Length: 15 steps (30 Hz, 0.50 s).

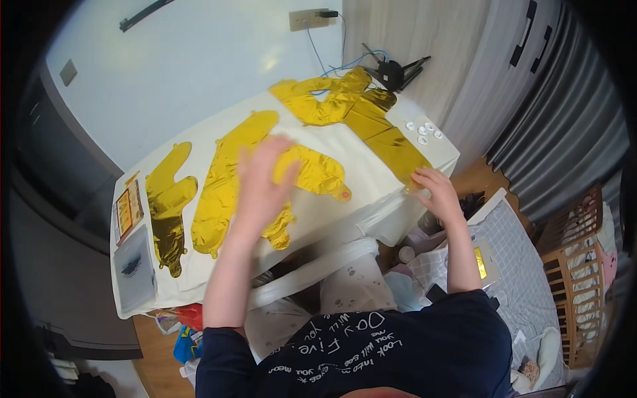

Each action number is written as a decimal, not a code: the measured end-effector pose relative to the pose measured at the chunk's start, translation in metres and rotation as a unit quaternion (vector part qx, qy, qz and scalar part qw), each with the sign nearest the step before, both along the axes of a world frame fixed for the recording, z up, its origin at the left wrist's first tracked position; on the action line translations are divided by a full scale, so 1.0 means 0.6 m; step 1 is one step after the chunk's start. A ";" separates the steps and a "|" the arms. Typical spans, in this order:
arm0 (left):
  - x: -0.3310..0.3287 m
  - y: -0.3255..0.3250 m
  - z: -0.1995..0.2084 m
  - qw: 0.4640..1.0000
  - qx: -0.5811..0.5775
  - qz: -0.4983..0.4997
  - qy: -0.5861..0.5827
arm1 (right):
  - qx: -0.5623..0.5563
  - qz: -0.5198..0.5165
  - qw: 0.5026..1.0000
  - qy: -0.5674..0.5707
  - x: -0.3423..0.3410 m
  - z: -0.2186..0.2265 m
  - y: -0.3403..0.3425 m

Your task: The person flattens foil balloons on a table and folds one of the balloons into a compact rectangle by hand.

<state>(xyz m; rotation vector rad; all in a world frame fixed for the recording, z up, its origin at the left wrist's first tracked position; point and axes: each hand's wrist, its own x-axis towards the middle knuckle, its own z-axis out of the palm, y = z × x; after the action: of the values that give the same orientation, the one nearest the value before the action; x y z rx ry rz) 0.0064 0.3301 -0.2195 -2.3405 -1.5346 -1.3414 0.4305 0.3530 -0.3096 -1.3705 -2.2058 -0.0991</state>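
Flat gold foil balloons lie across a table with a pale cover. My left hand (262, 182), slightly blurred, hovers over the middle gold foil balloon (225, 169), thumb apart from the fingers and nothing seen in them. To the right, my right hand (438, 192) has its fingertips closed on the near end of a long gold foil balloon (385, 136), at the table's right front edge. This one stretches back to a crumpled, looped part by the wall. A smaller, branched gold foil balloon (166, 212) rests at the left, touched by neither hand.
White round pieces (423, 131) sit at the table's right corner, near a black router (391, 74) with cables. At the left end are a clear plastic packet (135, 265) and a printed card (128, 209). A bed (511, 265) and wooden crib (577, 265) stand to the right.
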 end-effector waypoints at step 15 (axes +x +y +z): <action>0.322 0.125 -0.142 0.974 -0.063 -0.210 -0.058 | -0.106 0.107 0.988 0.048 0.013 0.089 0.075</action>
<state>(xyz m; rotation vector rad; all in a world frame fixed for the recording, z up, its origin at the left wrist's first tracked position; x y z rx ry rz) 0.1994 0.4050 -0.3045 -2.8317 -1.2226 -1.5205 0.4383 0.3978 -0.2560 -1.2081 -2.3166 0.2803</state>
